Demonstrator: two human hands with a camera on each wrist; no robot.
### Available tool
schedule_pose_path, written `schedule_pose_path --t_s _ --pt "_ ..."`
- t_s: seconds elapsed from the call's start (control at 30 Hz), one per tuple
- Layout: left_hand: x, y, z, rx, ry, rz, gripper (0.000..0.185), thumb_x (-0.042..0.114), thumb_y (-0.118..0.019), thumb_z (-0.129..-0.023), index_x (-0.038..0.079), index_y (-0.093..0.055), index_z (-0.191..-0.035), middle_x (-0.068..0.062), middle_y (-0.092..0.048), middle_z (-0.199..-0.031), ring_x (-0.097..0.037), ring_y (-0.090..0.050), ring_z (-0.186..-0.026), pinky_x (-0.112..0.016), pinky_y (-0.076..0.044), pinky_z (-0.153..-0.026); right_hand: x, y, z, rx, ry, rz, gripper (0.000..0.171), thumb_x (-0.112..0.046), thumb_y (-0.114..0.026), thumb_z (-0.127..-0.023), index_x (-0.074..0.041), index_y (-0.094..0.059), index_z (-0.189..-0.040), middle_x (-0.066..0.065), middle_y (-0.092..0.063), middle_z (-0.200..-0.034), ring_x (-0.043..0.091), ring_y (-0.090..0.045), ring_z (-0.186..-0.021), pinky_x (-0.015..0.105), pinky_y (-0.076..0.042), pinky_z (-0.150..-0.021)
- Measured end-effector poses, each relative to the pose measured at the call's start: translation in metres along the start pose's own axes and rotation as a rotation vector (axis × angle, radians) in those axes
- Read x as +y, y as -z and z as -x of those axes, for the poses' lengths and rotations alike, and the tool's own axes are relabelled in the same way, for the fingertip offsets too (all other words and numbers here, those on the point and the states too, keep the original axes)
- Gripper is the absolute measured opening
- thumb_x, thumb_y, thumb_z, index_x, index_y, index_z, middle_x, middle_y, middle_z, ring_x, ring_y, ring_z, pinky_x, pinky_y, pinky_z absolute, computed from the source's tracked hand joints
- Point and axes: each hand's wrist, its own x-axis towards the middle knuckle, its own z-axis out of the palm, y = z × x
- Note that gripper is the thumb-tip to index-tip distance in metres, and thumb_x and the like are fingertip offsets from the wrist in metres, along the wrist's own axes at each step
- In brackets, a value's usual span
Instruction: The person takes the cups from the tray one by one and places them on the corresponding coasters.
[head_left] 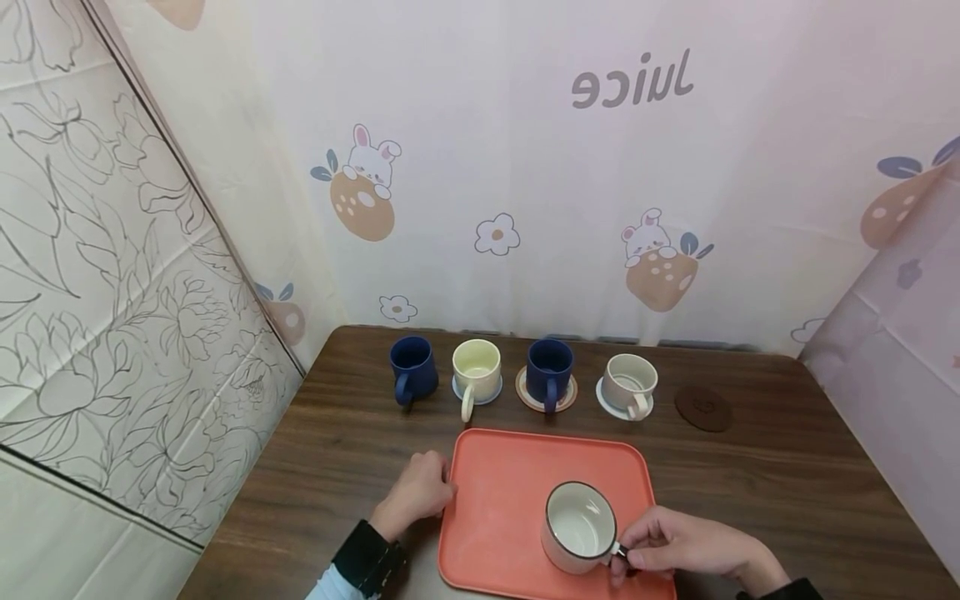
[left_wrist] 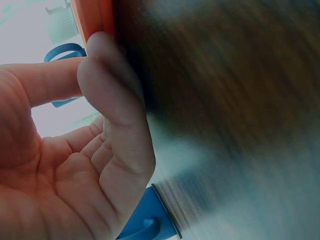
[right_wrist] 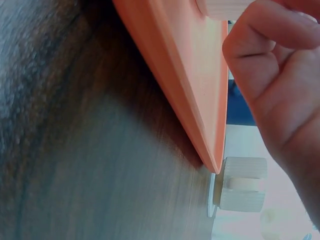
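Observation:
A white mug with a dark rim (head_left: 579,527) stands on the near right part of an orange tray (head_left: 502,492). My right hand (head_left: 628,557) pinches the mug's handle between thumb and fingers; the right wrist view shows its curled fingers (right_wrist: 270,55) above the tray (right_wrist: 185,75) and the mug's base (right_wrist: 220,7). My left hand (head_left: 442,487) rests loosely curled against the tray's left edge. In the left wrist view one fingertip (left_wrist: 100,47) touches the orange rim (left_wrist: 92,17) and the palm is empty.
Behind the tray stands a row: a dark blue mug (head_left: 412,367), a cream mug (head_left: 476,371) on a blue coaster, a dark blue mug (head_left: 549,371) on an orange coaster, a beige mug (head_left: 630,383) on a white coaster, and a bare brown coaster (head_left: 702,408). Curtains close off three sides.

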Motion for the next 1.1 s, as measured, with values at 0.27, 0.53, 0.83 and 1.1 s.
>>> schedule_pose_path --t_s 0.27,0.53,0.83,1.1 --pt "-0.001 0.000 0.000 0.000 -0.007 0.002 0.018 0.003 -0.070 -0.092 0.010 -0.063 -0.078 -0.006 -0.061 -0.065 -0.019 -0.060 -0.052 -0.029 -0.048 -0.049 0.001 0.000 -0.002 -0.025 0.042 -0.041 0.031 0.008 -0.035 -0.110 0.016 -0.062 -0.122 0.041 -0.059 -0.109 0.013 -0.063 -0.111 0.039 -0.051 -0.103" --pt "-0.001 0.000 0.000 -0.002 -0.008 0.009 0.017 0.003 -0.070 -0.092 0.011 -0.063 -0.078 -0.006 -0.061 -0.065 -0.019 -0.061 -0.053 -0.030 -0.048 -0.050 -0.002 0.001 0.000 -0.003 -0.005 -0.082 0.031 0.006 -0.034 -0.111 0.019 -0.059 -0.123 0.040 -0.060 -0.111 0.014 -0.064 -0.112 0.037 -0.052 -0.102" --pt "0.000 0.000 -0.001 -0.001 0.005 0.000 0.018 0.004 -0.070 -0.093 0.011 -0.064 -0.078 -0.007 -0.061 -0.065 -0.019 -0.060 -0.053 -0.030 -0.047 -0.049 -0.011 -0.002 0.002 0.058 -0.160 -0.104 0.030 -0.001 -0.039 -0.112 0.021 -0.056 -0.124 0.026 -0.067 -0.112 0.015 -0.062 -0.108 0.036 -0.050 -0.103" --pt "-0.001 -0.001 -0.001 0.005 -0.001 -0.011 0.018 0.004 -0.070 -0.093 0.010 -0.063 -0.078 -0.006 -0.061 -0.064 -0.019 -0.060 -0.052 -0.029 -0.047 -0.048 -0.003 -0.007 0.002 0.072 -0.036 -0.104 0.028 0.002 -0.038 -0.111 0.021 -0.057 -0.119 0.036 -0.060 -0.102 0.011 -0.063 -0.101 0.026 -0.053 -0.088"
